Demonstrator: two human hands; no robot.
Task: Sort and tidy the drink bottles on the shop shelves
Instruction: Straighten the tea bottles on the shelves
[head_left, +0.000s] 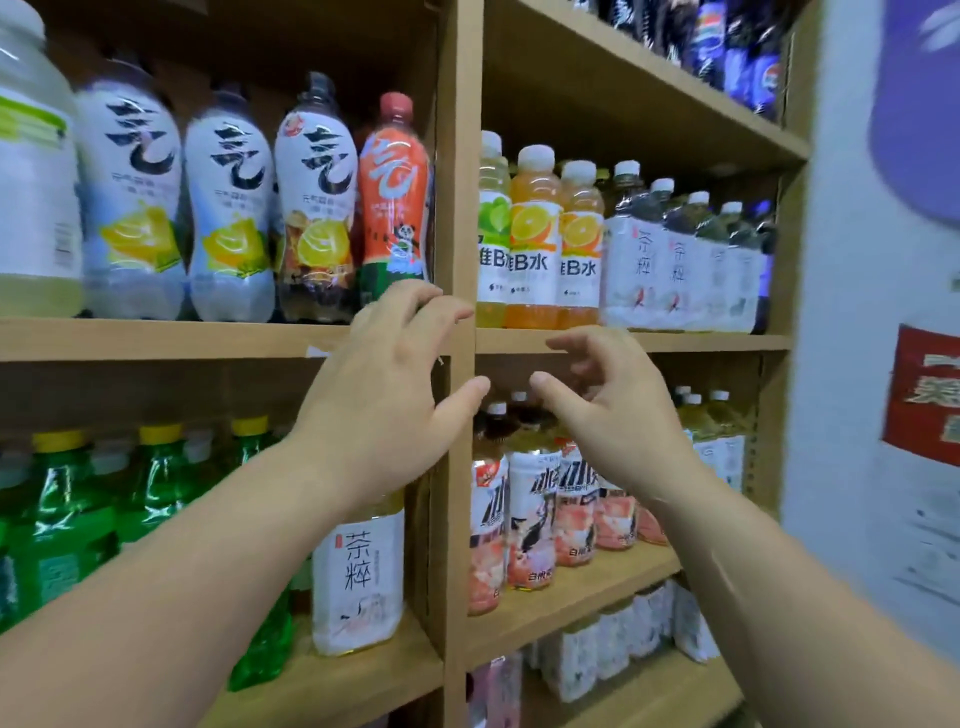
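Wood shelving (156, 338) fills the head view, packed board to board. The left hand (384, 384) is raised, fingers loosely spread and holding nothing, tips right at the foot of the red watermelon bottle (395, 197) at its row's right end. The right hand (608, 410) hovers empty too, fingers half-curled, below the orange vitamin-water bottles (535, 228). It looks like a reach between picks. Next up, probably, is a firm wrap round that red bottle's body.
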